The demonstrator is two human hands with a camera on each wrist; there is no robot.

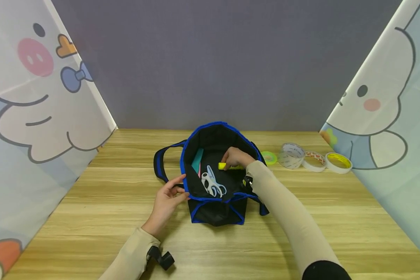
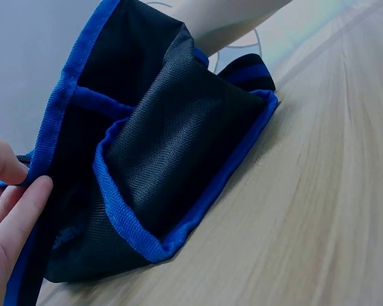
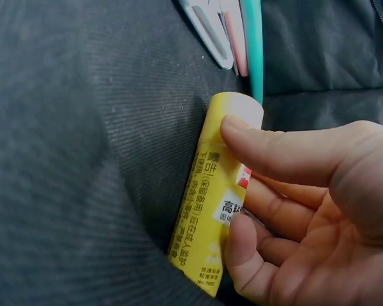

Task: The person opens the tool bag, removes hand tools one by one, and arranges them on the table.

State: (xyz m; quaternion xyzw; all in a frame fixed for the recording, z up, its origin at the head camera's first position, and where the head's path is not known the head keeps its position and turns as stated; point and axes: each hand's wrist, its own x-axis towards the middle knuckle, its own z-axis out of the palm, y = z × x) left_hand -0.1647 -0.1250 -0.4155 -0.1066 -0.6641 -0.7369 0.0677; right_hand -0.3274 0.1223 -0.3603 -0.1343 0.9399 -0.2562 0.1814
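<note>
A black bag [image 1: 217, 210] with blue trim stands on the table, its mouth wide and facing up. My left hand [image 1: 167, 201] pinches the blue-edged rim at the bag's left side; the left wrist view shows thumb and fingers at that edge [image 2: 60, 105]. Inside the bag, my right hand [image 1: 236, 158] grips a yellow glue stick [image 3: 210, 191] between thumb and fingers. White and light-blue scissors [image 1: 211, 182] lie on the bag's lining to the left of it. A teal strip-like item [image 1: 197, 159] and something pink lean by the left inner wall, partly hidden.
To the right of the bag, several tape rolls sit in a row: a green one [image 1: 268, 157], a wide clear one [image 1: 289, 156], a white one with red print [image 1: 314, 161] and one with a yellow core [image 1: 338, 162]. A bag strap [image 1: 159, 161] loops out leftward. A grey panel [image 1: 217, 66] stands behind.
</note>
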